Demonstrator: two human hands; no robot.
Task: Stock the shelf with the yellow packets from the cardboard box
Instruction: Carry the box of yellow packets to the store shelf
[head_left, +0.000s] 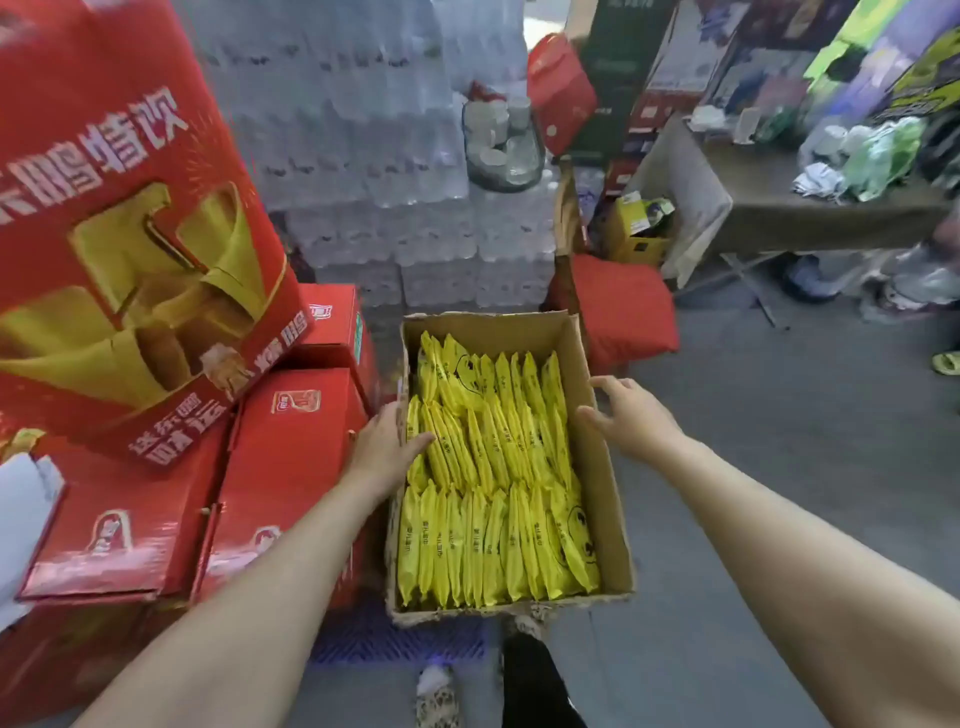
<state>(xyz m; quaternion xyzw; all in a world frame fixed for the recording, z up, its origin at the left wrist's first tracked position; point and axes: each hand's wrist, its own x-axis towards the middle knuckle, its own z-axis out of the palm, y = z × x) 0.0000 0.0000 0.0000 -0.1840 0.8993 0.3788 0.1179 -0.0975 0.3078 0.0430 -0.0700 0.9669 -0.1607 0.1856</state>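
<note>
An open cardboard box (597, 467) sits in front of me, packed with several yellow packets (493, 467) standing on edge in rows. My left hand (387, 441) lies over the box's left wall, its thumb reaching onto the packets in the middle row. My right hand (631, 413) hovers at the box's right wall with fingers spread and relaxed, holding nothing. No shelf is visible.
Red cartons (291, 467) are stacked at the left, touching the box. Shrink-wrapped water bottle packs (363, 156) rise behind. A red cushion (623, 312) lies beyond the box. A folding table (805, 208) with bags stands at the right. Grey floor (779, 441) lies to the right.
</note>
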